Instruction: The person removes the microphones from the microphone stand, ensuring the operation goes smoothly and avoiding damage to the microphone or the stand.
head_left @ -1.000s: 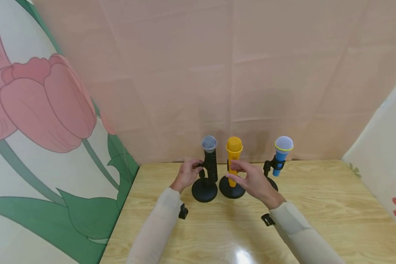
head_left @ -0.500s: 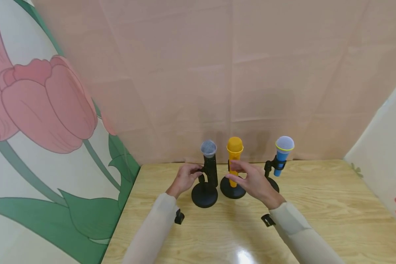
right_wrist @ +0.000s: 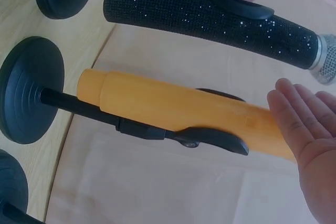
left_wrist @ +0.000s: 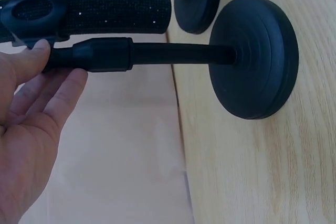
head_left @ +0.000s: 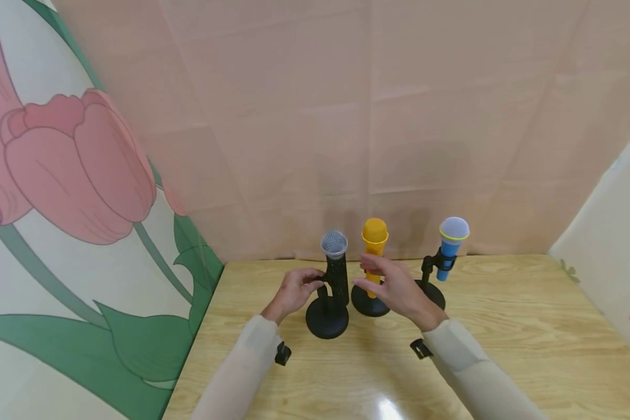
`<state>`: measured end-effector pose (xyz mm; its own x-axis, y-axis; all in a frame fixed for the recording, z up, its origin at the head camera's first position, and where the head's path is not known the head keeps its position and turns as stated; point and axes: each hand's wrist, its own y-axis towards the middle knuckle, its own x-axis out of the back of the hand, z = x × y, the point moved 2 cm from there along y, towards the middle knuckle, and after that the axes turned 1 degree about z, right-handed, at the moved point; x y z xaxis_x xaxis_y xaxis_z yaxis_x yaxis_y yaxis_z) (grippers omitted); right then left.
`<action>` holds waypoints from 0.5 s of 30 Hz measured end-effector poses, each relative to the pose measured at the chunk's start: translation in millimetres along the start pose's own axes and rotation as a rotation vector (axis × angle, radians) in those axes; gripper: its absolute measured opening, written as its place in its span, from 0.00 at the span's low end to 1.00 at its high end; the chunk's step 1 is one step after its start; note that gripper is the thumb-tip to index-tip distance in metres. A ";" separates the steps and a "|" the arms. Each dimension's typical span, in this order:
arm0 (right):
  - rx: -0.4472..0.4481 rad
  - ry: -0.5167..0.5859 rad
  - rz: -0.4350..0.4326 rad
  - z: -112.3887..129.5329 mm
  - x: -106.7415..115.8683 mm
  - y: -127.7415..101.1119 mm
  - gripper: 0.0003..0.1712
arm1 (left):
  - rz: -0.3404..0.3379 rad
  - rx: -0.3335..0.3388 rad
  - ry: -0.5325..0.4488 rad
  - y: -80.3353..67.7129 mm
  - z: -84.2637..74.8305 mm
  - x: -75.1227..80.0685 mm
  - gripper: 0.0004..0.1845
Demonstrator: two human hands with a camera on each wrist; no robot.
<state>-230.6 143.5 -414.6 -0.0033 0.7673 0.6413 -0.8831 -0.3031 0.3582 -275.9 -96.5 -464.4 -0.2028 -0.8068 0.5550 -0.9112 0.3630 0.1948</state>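
My left hand (head_left: 294, 291) pinches the upper pole of a black desk microphone stand (left_wrist: 184, 53) between thumb and fingers, just below its clip. Held in that clip is a black, sparkly microphone (right_wrist: 210, 22) with a silver mesh head. The stand's round base (head_left: 327, 319) is down at the table. My right hand (head_left: 394, 286), fingers extended and thumb apart, hovers in front of a yellow microphone (right_wrist: 184, 111) on a second black stand. In the right wrist view its fingers overlap the yellow microphone's upper end and hold nothing.
Right of the yellow one, a blue microphone (head_left: 447, 251) with a white head leans in a third black stand (head_left: 429, 289). All stand on a wooden table (head_left: 504, 350), near its back edge. A pinkish sheet (head_left: 294, 146) hangs behind; a flower-patterned wall (head_left: 58, 175) borders the left.
The black microphone and its stand have come toward me together with my left hand, so its base now sits nearer than the yellow one's. My right hand has shifted slightly left.
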 end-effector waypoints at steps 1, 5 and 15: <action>-0.004 0.005 0.005 -0.1 -1.0 1.0 0.35 | 0.002 -0.003 0.002 -0.4 -0.1 -0.5 0.09; -0.012 0.024 0.025 0.1 -5.0 4.1 0.37 | 0.014 -0.015 -0.001 -2.5 -1.4 -1.8 0.08; -0.071 0.119 0.066 0.7 -16.9 11.9 0.40 | 0.009 -0.070 -0.015 -9.1 -3.1 -2.7 0.07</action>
<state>-240.7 126.6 -420.7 -0.1147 0.8098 0.5754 -0.9100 -0.3179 0.2660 -266.0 -96.3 -465.2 -0.2168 -0.8099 0.5450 -0.8819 0.4019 0.2465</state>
